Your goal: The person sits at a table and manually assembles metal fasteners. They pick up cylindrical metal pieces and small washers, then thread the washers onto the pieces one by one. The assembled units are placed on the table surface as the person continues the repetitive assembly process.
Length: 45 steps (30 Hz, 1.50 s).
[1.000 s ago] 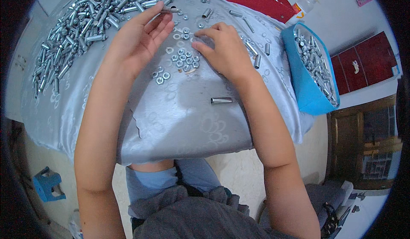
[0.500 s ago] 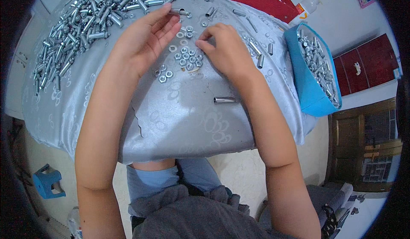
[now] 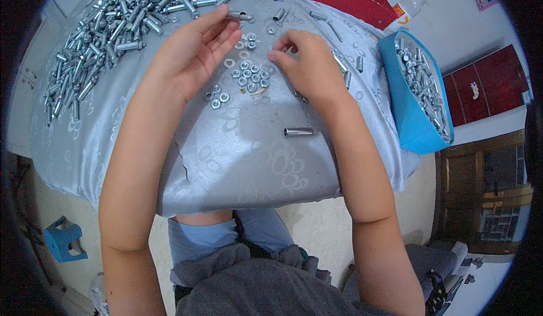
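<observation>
My left hand (image 3: 202,53) is held over the table with its thumb and fingers closed on a shiny metal sleeve (image 3: 244,17). Just right of the middle, my right hand (image 3: 310,61) has its thumb and fingertips pinched together; whatever is between them is hidden. Between the hands lies a cluster of hex nuts (image 3: 251,78), with a few flat washers (image 3: 229,63) beside it. A smaller group of nuts (image 3: 216,104) sits below my left fingers. Nearer to me, a loose metal sleeve (image 3: 300,131) lies on its side.
A big heap of sleeve anchor bolts (image 3: 127,19) covers the far left of the cloth-covered table (image 3: 243,169). At the right edge stands a blue bin (image 3: 403,121) full of metal parts. A red box (image 3: 339,2) and a white bottle (image 3: 410,8) are at the far right.
My right hand has shifted slightly right, away from the nut cluster, and its fingertips have drawn together. My left hand keeps its place with the sleeve.
</observation>
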### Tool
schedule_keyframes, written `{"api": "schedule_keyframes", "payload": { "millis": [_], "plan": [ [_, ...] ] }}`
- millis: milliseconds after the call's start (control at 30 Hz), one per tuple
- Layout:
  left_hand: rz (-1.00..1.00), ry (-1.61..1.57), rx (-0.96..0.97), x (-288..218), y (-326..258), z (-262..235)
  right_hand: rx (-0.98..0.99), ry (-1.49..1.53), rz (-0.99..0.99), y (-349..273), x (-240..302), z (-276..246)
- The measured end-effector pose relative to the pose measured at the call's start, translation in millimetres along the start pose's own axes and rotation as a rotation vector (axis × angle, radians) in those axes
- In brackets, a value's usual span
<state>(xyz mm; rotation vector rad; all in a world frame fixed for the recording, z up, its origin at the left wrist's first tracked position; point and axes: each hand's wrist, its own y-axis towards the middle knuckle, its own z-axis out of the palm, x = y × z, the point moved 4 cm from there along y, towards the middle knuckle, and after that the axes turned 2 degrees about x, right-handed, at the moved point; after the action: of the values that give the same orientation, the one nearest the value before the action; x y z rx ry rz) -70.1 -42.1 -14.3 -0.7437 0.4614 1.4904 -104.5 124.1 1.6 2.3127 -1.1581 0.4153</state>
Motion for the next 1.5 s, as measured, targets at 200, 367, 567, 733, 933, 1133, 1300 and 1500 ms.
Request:
{"api": "schedule_keyframes", "payload": {
  "millis": [200, 367, 567, 733, 933, 1133, 1300, 1500],
  "plan": [
    [-0.014, 0.108, 0.024, 12.0, -4.2, 4.5, -0.064, 0.823, -0.044, 3.0, 12.3, -5.0],
    [-0.001, 0.166, 0.033, 17.1, -2.5, 5.8, -0.069, 0.910, -0.084, 2.5, 15.5, -6.9],
    [0.006, 0.206, 0.059, 15.9, -4.8, 8.2, -0.105, 0.831, -0.073, 1.5, 15.0, -10.6],
    [0.042, 0.220, 0.053, 9.8, -7.6, 13.0, -0.315, 0.360, -0.303, -0.2, 14.7, -22.1],
    [-0.013, 0.359, 0.205, -1.1, -16.9, 26.9, -0.386, 0.432, -0.282, 3.4, 14.0, -21.2],
    [-0.028, 0.281, 0.356, -14.8, -26.4, 38.5, -0.207, 0.653, -0.197, 20.8, 35.3, -24.0],
    [0.135, 0.339, 0.344, -27.0, -24.7, 34.2, -0.137, 0.640, -0.372, 48.3, 63.2, -31.0],
    [0.171, 0.199, 0.182, -43.7, -20.2, 21.9, -0.043, 0.327, -0.131, 88.9, 3.0, -10.9]
  ]
}}
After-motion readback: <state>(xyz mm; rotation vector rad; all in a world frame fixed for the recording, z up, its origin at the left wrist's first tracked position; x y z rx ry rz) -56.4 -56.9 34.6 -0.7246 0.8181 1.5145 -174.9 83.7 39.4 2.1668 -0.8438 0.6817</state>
